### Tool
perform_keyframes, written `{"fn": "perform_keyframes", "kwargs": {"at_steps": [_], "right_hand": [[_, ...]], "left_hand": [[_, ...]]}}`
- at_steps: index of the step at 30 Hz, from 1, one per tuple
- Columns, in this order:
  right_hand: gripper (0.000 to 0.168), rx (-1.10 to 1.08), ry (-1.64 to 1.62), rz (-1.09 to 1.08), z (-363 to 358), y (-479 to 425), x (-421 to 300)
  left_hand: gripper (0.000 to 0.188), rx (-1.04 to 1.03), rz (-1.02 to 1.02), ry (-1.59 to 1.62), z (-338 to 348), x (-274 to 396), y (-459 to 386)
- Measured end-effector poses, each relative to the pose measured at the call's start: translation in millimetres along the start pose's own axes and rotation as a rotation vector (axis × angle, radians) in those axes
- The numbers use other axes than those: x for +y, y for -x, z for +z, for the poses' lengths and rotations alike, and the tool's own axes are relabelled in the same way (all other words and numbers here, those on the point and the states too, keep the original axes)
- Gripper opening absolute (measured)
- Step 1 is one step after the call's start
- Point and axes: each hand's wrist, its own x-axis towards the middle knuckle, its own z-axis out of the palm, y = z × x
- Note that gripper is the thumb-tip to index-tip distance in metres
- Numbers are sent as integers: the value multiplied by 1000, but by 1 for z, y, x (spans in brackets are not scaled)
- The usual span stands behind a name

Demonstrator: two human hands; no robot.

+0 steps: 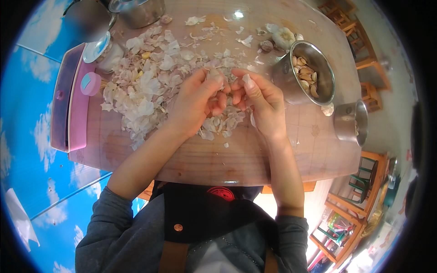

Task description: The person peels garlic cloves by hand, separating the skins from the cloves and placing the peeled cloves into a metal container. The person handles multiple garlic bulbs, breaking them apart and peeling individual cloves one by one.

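Observation:
My left hand (198, 99) holds a garlic clove (214, 75) between thumb and fingers, over a spread of papery garlic skins (146, 92). Close beside it, my right hand (261, 99) pinches a whitish piece of garlic skin (248, 82) between thumb and forefinger. The two hands are near each other, fingers curled inward. To the right of my right hand stands a steel pot (290, 80) with unpeeled-looking garlic cloves (306, 75) in it. A smaller steel cup (344, 121) with some pale pieces is farther right.
Behind the large pot lies a garlic bulb (283, 38). A pink box (78, 119), a lidded jar (111, 58) and a metal pot (141, 13) line the left and back of the wooden table (218, 163). Wooden stools (370, 97) stand beyond its right edge.

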Motion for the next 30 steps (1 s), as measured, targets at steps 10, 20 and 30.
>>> {"fn": "perform_keyframes", "kwargs": {"at_steps": [10,20,30], "right_hand": [[12,100,622,-542,-3,-4,8],[9,198,893,-206,-4,5,-10],[21,-55,216,-47,6,6,-9]], "left_hand": [[23,-36,-15,-91,5,2,5],[29,-127,360,-550,2,-7,4],[24,-57,430,-688,6,-15,6]]}}
